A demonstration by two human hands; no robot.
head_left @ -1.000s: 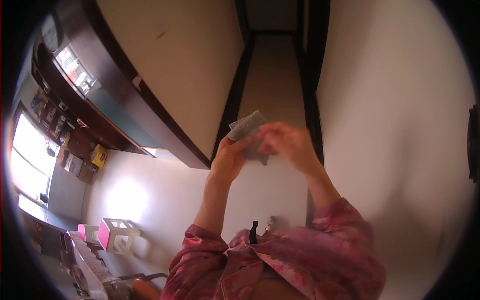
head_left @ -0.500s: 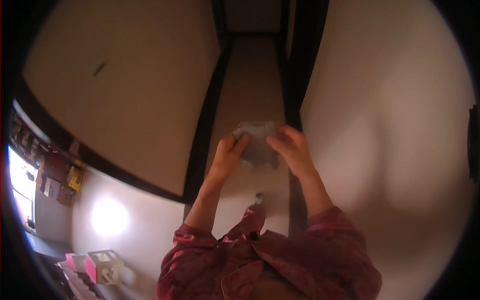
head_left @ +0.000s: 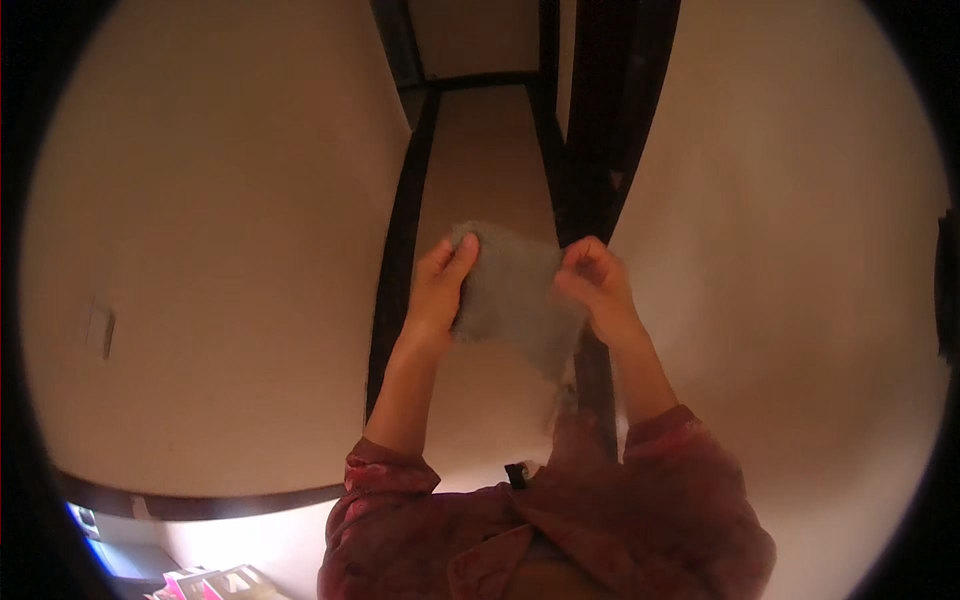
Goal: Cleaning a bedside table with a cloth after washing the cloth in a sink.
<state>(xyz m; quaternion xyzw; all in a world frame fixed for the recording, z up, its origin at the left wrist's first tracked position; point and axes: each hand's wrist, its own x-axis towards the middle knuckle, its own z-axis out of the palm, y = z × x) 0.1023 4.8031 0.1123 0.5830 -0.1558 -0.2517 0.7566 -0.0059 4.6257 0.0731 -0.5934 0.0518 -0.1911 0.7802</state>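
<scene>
A thin grey cloth (head_left: 515, 290) is stretched between my hands above the floor, its lower edge hanging loose and slightly blurred. My left hand (head_left: 438, 285) pinches its left side, the thumb lying over the upper left corner. At the opposite edge, my right hand (head_left: 600, 290) has its fingers curled in and the thumb pressed toward them, gripping the cloth's upper right part. Both forearms come out of rolled-up dark red patterned sleeves (head_left: 385, 475).
I am in a narrow passage with a light floor (head_left: 485, 150) and dark skirting (head_left: 398, 240). Pale walls rise on both sides, the left one carrying a switch plate (head_left: 100, 328). A dark door frame (head_left: 610, 110) stands ahead right. Pink-and-white items (head_left: 225, 583) sit at lower left.
The cloth has been spread wider as my hands moved apart. My view has turned, so the window and shelf at the left have mostly left the picture.
</scene>
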